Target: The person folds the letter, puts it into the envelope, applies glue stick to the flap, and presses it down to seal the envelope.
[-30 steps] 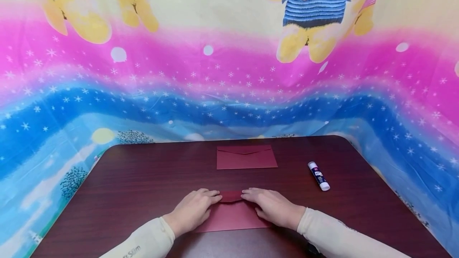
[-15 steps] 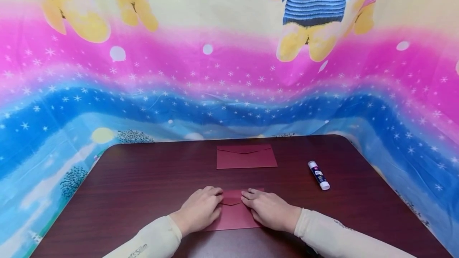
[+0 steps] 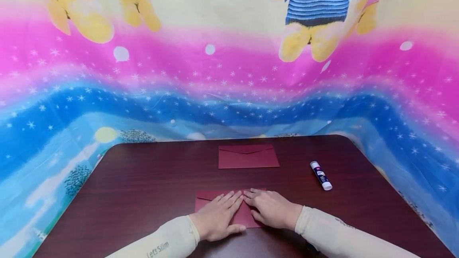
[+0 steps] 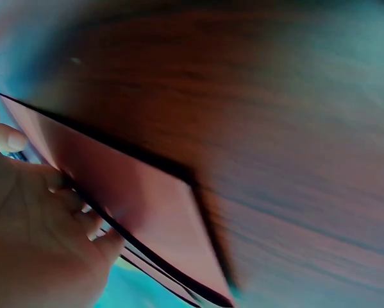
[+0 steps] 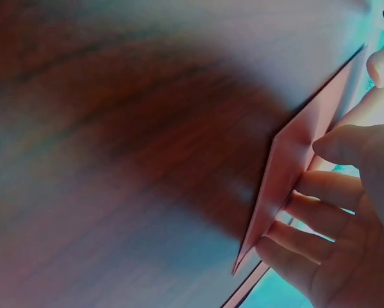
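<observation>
A dark red envelope (image 3: 246, 212) lies on the table near me, its pointed flap folded down toward me. My left hand (image 3: 218, 219) is spread flat over its left and middle part, fingers straight and thumb out to the side. From the right, my right hand (image 3: 275, 210) rests its fingertips on the flap, close beside the left fingertips. The left wrist view shows the envelope (image 4: 143, 192) lying under the left fingers. In the right wrist view, the right fingers touch the envelope (image 5: 288, 163). Both hands hide much of the flap.
A second dark red envelope (image 3: 248, 158), flap down, lies farther back on the brown wooden table (image 3: 161, 170). To its right is a glue stick (image 3: 321, 176) with white ends. A printed cloth (image 3: 229, 67) hangs behind the table.
The flap has come down against the envelope. My left hand has moved right from the left side and flattened over the flap. The right hand has hardly moved.
</observation>
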### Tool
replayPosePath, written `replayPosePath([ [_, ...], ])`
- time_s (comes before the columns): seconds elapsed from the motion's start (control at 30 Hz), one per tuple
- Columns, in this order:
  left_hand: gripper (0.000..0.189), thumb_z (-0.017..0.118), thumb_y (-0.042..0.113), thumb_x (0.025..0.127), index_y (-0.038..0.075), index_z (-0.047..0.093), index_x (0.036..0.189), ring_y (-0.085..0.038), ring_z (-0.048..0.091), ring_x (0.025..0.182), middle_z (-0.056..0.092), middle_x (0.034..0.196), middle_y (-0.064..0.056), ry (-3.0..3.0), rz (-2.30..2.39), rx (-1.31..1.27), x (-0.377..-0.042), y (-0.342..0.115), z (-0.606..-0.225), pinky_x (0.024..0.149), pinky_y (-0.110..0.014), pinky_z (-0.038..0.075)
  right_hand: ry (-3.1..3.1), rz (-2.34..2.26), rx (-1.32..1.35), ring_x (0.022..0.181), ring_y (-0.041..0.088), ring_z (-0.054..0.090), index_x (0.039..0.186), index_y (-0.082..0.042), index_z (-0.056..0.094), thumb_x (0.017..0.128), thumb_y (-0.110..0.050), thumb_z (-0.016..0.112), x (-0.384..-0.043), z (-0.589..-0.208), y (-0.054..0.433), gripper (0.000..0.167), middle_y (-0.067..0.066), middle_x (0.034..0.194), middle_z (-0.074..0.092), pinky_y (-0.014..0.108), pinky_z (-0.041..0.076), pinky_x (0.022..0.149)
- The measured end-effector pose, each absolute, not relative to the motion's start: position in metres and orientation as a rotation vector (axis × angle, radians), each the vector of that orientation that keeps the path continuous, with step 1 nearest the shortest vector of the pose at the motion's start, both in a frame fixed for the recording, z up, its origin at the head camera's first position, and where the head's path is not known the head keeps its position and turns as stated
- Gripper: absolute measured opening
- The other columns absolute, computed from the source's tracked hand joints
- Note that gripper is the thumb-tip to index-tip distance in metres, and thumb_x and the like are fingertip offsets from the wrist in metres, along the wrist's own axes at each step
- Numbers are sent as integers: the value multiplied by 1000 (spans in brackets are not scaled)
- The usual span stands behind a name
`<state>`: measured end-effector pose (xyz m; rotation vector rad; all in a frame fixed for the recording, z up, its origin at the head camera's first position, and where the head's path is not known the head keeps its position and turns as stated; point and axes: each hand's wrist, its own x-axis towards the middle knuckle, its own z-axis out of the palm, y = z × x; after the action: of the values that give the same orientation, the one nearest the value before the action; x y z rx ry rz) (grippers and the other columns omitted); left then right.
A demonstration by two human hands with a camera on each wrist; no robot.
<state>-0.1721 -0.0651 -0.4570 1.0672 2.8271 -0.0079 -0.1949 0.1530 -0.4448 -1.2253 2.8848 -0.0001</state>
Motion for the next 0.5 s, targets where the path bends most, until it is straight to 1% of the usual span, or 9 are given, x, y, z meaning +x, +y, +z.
replayPosePath([
  [0.23,78,35,67,101,16,31,160,-20,29,155,29,168,0,2785,95,1054,-171,-84,-455,124,-40,30,2871,0,-1187,131,28,61,135,-8,65,98,-28,63,-194,-442,153,42,11,141,63,43,54,103],
  [0.5,76,41,61,102,11,34,158,-27,34,153,34,165,-7,2796,189,990,-166,-126,-455,122,-46,33,2844,-31,-1176,133,27,59,137,-9,64,99,-29,63,-198,-444,152,42,10,143,62,44,53,104],
])
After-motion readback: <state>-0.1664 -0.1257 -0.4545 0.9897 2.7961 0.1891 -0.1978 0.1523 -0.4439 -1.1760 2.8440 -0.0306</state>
